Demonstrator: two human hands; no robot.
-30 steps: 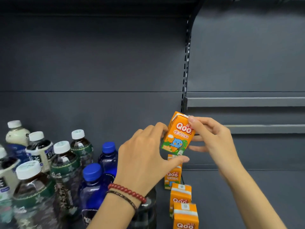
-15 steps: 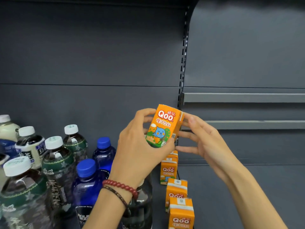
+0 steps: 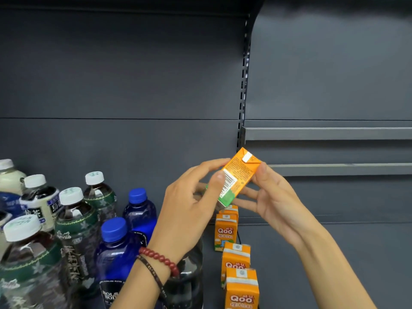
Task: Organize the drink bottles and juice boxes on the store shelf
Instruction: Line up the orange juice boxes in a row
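Two hands are holding one small orange cardboard juice box [image 3: 237, 177] in the air in front of the dark grey metal shelf [image 3: 323, 253], above the row of matching orange juice boxes [image 3: 234, 253] standing there. Half a second ago its front with the blue cartoon was facing out; now the box is turned, showing the barcode and fine-print side, tilted with its top corner up to the right. Fingers of the left hand [image 3: 189, 210] are curling around the box's left side, thumb pressing beside the barcode, a red bead bracelet [image 3: 159, 259] sitting on that wrist. Opposite it, the right hand [image 3: 275, 201] is gripping the right edge with its thumb, fingers spread behind. Blue-capped and white-capped plastic bottles [image 3: 73, 230] are crowding the shelf's left part.
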